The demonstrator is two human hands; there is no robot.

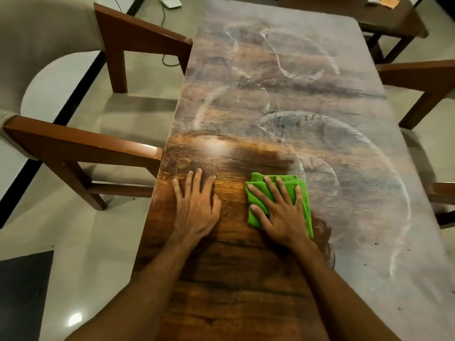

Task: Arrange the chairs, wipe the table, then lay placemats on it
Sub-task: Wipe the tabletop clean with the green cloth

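Observation:
A long wooden table (283,107) runs away from me; its far and right parts are coated in pale dust with curved wipe streaks, while the near left part shows dark, clean wood grain. A folded green cloth (304,193) lies on the table under my right hand (280,212), which presses flat on it with fingers spread. My left hand (197,205) rests flat on the bare wood to the left of the cloth, holding nothing. An armchair (73,143) with brown wooden arms and a beige seat stands at the table's left side.
A second chair (423,77) shows its wooden arm at the table's right edge. Behind the table stands a dark side table (394,20) with an orange item on it. A white device (170,2) and a cable lie on the tiled floor at the back left.

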